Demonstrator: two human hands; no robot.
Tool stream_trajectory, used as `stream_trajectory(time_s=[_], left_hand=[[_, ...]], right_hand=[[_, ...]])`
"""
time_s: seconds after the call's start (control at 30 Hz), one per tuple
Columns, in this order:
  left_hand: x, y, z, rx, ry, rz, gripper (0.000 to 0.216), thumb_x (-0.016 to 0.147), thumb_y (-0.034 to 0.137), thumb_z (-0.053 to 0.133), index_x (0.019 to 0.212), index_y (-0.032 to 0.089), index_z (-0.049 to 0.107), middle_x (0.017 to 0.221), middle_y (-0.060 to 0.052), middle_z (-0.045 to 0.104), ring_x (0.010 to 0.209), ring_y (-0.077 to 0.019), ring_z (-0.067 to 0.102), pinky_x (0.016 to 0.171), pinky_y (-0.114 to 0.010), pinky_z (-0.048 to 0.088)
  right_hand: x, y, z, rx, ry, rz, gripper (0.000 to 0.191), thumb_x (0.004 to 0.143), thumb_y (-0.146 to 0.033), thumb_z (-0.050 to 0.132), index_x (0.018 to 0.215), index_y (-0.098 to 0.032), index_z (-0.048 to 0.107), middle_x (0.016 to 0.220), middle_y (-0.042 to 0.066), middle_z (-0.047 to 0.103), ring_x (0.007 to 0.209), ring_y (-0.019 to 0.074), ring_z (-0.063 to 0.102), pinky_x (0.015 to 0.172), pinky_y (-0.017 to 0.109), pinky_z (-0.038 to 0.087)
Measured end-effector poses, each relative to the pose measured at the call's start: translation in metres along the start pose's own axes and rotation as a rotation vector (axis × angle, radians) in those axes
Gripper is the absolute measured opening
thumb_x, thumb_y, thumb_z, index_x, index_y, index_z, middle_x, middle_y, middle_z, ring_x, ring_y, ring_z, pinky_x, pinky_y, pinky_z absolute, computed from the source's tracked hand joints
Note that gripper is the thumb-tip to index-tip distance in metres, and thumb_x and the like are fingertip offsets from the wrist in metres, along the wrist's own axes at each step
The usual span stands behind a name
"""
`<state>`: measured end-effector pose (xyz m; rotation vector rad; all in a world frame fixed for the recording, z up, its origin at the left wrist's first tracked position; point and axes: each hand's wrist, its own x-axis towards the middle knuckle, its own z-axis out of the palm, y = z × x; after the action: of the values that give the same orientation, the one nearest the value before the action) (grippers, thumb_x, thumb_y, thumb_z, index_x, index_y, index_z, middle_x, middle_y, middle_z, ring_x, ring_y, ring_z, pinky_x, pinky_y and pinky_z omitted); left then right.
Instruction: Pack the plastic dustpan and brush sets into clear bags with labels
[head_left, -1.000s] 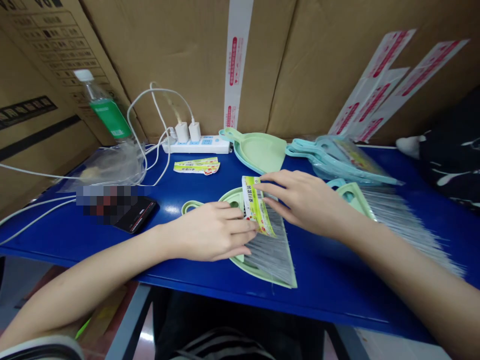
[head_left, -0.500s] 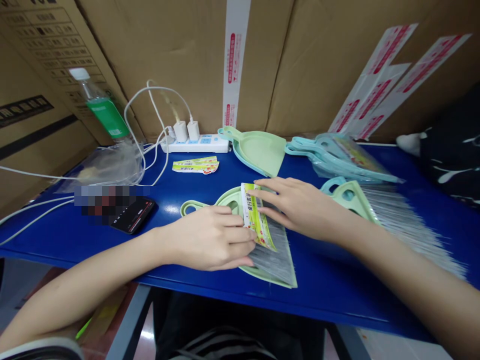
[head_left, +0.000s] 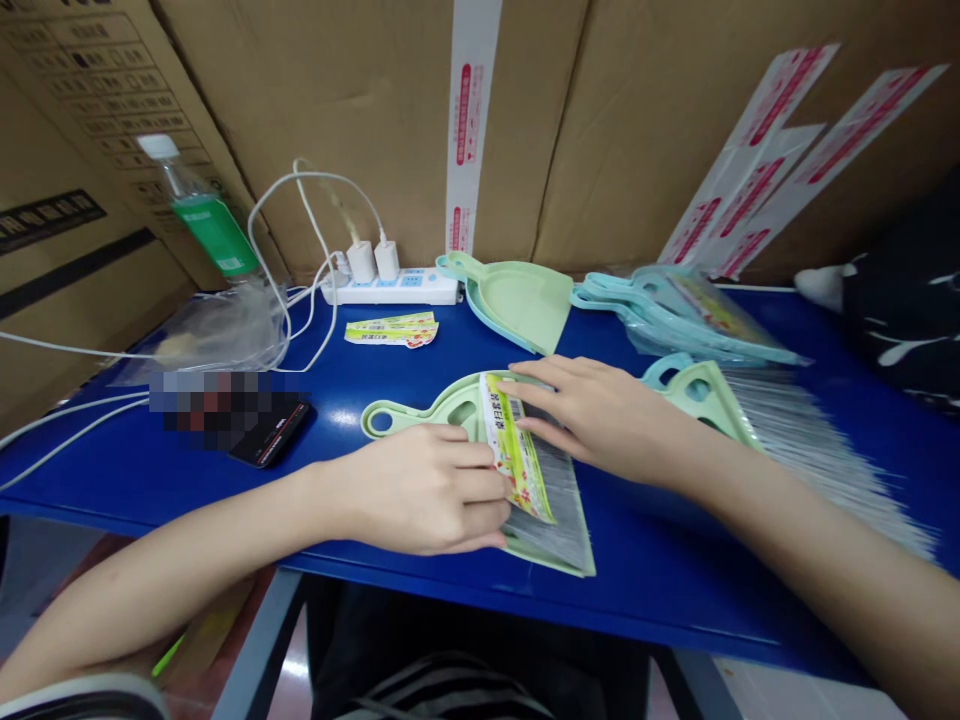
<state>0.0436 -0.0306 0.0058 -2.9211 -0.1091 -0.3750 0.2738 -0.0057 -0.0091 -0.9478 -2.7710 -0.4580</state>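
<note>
A green dustpan [head_left: 382, 418] lies near the table's front edge, with a grey-bristled hand brush [head_left: 562, 480] nested in it. Across the brush rests a yellow-and-white printed label [head_left: 517, 450], slightly tilted. My left hand [head_left: 427, 490] lies over the dustpan from the left, fingers curled at the label's lower left edge; its thumb is low by the bristles. From the right, my right hand [head_left: 585, 410] reaches in with fingers stretched out and apart, the tips touching the label's upper part. The label's underside and the middle of the dustpan are hidden.
Green and blue dustpans [head_left: 525, 300] stand behind, beside bagged blue ones [head_left: 675, 310]. More brushes [head_left: 810, 440] lie under my right forearm. Loose labels [head_left: 391, 330], a power strip [head_left: 412, 288] with cables, a phone [head_left: 270, 430] and a bottle [head_left: 214, 230] are at the left.
The label's lower end has slid down a little towards me, and my left hand has shifted slightly down with it. More of the dustpan's handle shows. My right hand has barely moved.
</note>
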Motion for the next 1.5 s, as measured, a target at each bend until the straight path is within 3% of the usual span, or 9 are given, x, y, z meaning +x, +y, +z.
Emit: stream_trajectory(time_s=[0.17, 0.37, 0.67, 1.5], left_hand=[[0.0, 0.002, 0.001, -0.026, -0.036, -0.005, 0.028, 0.097, 0.035, 0.049, 0.097, 0.017, 0.07, 0.094, -0.004, 0.071, 0.082, -0.0154, 0.063, 0.064, -0.029, 0.052], [0.0, 0.003, 0.003, -0.023, -0.045, -0.005, 0.031, 0.098, 0.038, 0.046, 0.098, 0.017, 0.069, 0.098, -0.004, 0.071, 0.085, -0.016, 0.062, 0.065, -0.029, 0.049], [0.003, 0.006, 0.004, -0.014, -0.058, 0.001, 0.029, 0.095, 0.041, 0.052, 0.103, 0.017, 0.066, 0.092, -0.003, 0.067, 0.082, -0.0161, 0.059, 0.065, -0.03, 0.046], [0.005, 0.018, 0.013, 0.074, -0.058, -0.022, 0.04, 0.094, 0.047, 0.052, 0.121, 0.018, 0.059, 0.096, -0.002, 0.065, 0.086, -0.0166, 0.058, 0.07, -0.032, 0.041]], right_hand=[[0.0, 0.0, 0.0, -0.003, 0.007, -0.004, 0.032, 0.095, -0.025, 0.043, 0.117, -0.015, 0.063, 0.116, 0.015, 0.069, 0.093, 0.0253, 0.068, 0.077, 0.04, 0.054], [-0.001, 0.001, -0.002, 0.004, -0.025, 0.0, 0.034, 0.096, -0.03, 0.042, 0.119, -0.016, 0.063, 0.119, 0.015, 0.068, 0.096, 0.0251, 0.068, 0.078, 0.04, 0.055], [-0.003, 0.002, -0.003, 0.053, -0.052, -0.003, 0.044, 0.095, -0.041, 0.045, 0.125, -0.012, 0.059, 0.124, 0.019, 0.065, 0.1, 0.0292, 0.067, 0.081, 0.044, 0.055], [-0.003, 0.001, -0.003, 0.048, -0.054, -0.006, 0.044, 0.094, -0.039, 0.049, 0.125, -0.011, 0.06, 0.125, 0.02, 0.065, 0.103, 0.0299, 0.067, 0.083, 0.045, 0.056]])
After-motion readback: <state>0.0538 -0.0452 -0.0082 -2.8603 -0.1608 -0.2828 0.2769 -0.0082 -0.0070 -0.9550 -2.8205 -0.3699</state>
